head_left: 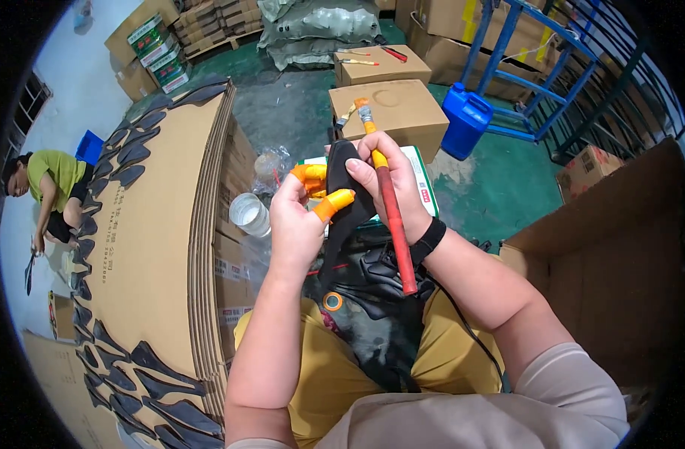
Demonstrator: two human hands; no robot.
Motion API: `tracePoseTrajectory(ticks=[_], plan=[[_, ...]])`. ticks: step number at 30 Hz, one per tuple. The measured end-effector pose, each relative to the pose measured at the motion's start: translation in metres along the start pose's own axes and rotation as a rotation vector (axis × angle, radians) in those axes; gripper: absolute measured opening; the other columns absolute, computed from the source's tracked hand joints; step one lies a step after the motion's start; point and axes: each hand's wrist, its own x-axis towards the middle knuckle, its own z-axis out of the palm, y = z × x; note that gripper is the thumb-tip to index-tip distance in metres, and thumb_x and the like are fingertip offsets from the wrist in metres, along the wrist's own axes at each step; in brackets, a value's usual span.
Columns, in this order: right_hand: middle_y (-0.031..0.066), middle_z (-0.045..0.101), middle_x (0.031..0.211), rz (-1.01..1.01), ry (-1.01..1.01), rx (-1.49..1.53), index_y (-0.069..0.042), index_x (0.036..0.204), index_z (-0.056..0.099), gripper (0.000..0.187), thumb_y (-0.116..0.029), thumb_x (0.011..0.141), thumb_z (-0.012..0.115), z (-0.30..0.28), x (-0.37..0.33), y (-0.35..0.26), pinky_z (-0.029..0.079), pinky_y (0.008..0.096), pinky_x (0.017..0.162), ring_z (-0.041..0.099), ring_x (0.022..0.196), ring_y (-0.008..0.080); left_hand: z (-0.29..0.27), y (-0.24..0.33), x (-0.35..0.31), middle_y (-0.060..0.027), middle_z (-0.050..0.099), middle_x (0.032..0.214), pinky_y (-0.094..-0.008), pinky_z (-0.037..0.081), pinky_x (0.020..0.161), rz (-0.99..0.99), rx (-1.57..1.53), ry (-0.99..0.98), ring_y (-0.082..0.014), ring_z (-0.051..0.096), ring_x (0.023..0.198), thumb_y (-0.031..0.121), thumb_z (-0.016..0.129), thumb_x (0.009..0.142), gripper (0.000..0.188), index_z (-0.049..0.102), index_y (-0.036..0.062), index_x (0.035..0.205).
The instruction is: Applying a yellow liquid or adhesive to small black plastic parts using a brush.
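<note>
In front of my lap, my left hand [296, 221] grips a black shoe sole [348, 183], long and curved. Orange tape or covers wrap some of its fingers and the thumb. My right hand [393, 168] is closed round a brush [390, 202] with a red and yellow handle, its bristle end pointing away from me and tinged orange. The right thumb also rests on the sole's right edge. Below the hands, several dark pieces [380, 280] lie heaped between my knees, with a roll of orange tape [332, 301] beside them.
Left, a tall cardboard stack [155, 247] bears several black soles [133, 156]. A clear plastic tub [250, 215] stands beside it. Ahead are cardboard boxes [391, 112] with tools, a blue jerrycan [464, 123] and a blue metal frame [500, 71]. A co-worker [54, 183] crouches far left.
</note>
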Motion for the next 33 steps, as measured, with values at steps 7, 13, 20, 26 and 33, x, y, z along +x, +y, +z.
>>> tracePoseTrajectory(ticks=[7,13,20,26,33], plan=[[0.0014,0.046,0.084,0.022,-0.021,0.008,-0.005,0.083,0.043,0.019,-0.007,0.083,0.062,0.0,-0.005,-0.014,0.038,0.0233,0.077,0.043,0.081,0.01,0.005,0.005,-0.006,-0.0058,0.062,0.097,-0.0255,0.048,0.08,0.009,-0.094,-0.026,-0.0128,0.059,0.089,-0.001,0.069,0.074,0.034,0.055,0.0005,0.105],[-0.0004,0.048,0.079,0.031,0.014,-0.126,-0.005,0.078,0.046,0.023,-0.01,0.079,0.068,-0.001,-0.007,-0.017,0.041,0.0233,0.071,0.045,0.076,0.0081,0.004,0.005,-0.007,-0.0055,0.063,0.096,-0.0257,0.049,0.079,-0.016,-0.073,-0.037,-0.0122,0.059,0.088,-0.002,0.067,0.075,0.033,0.056,-0.0002,0.106],[-0.0015,0.05,0.075,0.154,-0.104,-0.282,-0.005,0.077,0.049,0.023,-0.014,0.081,0.069,-0.011,0.004,-0.02,0.041,0.0218,0.066,0.045,0.072,0.006,-0.008,-0.001,0.004,-0.0044,0.063,0.093,-0.0254,0.049,0.073,-0.038,-0.05,-0.078,-0.0122,0.06,0.082,-0.003,0.069,0.073,0.034,0.059,0.0002,0.105],[0.0046,0.058,0.063,0.388,0.026,-0.176,-0.004,0.096,0.056,0.046,-0.044,0.097,0.034,-0.055,0.035,0.01,0.043,0.0225,0.054,0.054,0.056,0.0111,-0.048,-0.006,0.044,-0.0015,0.062,0.087,-0.0211,0.046,0.057,-0.11,0.2,0.07,-0.0079,0.058,0.071,-0.002,0.069,0.073,0.039,0.059,0.0033,0.11],[0.0015,0.055,0.059,0.48,-0.016,-0.422,-0.003,0.085,0.066,0.03,-0.03,0.087,0.054,-0.073,0.061,0.062,0.04,0.0216,0.047,0.047,0.049,0.0076,-0.077,-0.026,0.064,-0.0016,0.063,0.083,-0.0206,0.044,0.055,-0.197,0.391,0.092,-0.0071,0.056,0.068,-0.006,0.067,0.071,0.03,0.06,0.0024,0.099]])
